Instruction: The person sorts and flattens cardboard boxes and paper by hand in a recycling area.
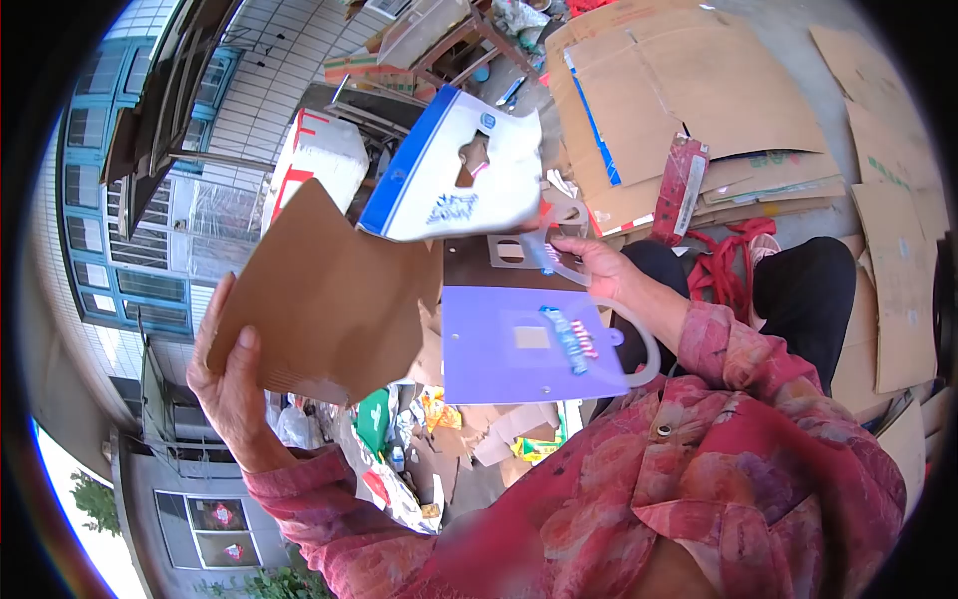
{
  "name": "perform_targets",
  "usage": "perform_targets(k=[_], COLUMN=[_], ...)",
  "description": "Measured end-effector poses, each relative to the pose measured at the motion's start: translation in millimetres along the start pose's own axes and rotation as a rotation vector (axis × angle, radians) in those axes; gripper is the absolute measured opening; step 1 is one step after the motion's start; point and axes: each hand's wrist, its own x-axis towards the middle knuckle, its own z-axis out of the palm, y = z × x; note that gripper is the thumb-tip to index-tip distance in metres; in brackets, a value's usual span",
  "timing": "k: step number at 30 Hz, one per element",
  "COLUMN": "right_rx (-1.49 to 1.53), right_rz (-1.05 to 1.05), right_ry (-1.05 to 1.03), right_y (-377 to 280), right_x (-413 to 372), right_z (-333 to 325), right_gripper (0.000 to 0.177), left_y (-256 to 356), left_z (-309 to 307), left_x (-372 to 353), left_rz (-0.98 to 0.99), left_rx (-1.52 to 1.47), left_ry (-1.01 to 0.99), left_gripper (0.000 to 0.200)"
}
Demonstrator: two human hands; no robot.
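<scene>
My left hand (225,374) is closed on the edge of a plain brown cardboard sheet (324,295), its thumb flat against the near face. My right hand (604,272) is closed on a white plastic carry handle (567,240) beside a purple printed carton panel (489,344). A second pale handle (639,339) loops from the right side of that panel. Behind the brown sheet, a white and blue carton (454,170) with a cut-out window overlaps its upper right edge.
Flattened cardboard (689,80) is stacked at the upper right, with more sheets (903,270) along the right edge. A red strip of carton (682,190) and red cloth (728,265) lie near my knees. Mixed scraps (439,419) cover the ground below. A white box (329,155) stands upper left.
</scene>
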Motion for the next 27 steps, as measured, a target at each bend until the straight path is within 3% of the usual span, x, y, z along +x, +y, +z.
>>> perform_targets(k=[3,6,11,13,21,27], right_rx=[0.027,0.059,0.074,-0.013,-0.226,-0.111], right_rz=[-0.126,-0.138,-0.218,-0.269,-0.524,-0.47], right_ry=[-0.005,-0.207,-0.153,-0.021,-0.069,-0.16], right_y=[-3,2,8,4,-16,-25], right_x=[-2,-3,-28,-44,-63,-38], right_z=[12,-4,27,52,66,50], right_gripper=[0.015,0.017,0.015,0.015,0.017,0.018], left_y=[13,6,3,2,-4,19], left_z=[10,13,25,31,46,45], left_x=[-5,-5,4,6,3,-9], left_rz=[0.084,0.095,0.104,0.081,-0.033,0.008], left_rx=[0.053,-0.037,-0.197,-0.173,-0.263,-0.366], left_ry=[0.022,0.111,0.271,0.255,0.215,0.175], left_gripper=[0.04,0.041,0.042,0.041,0.04,0.041])
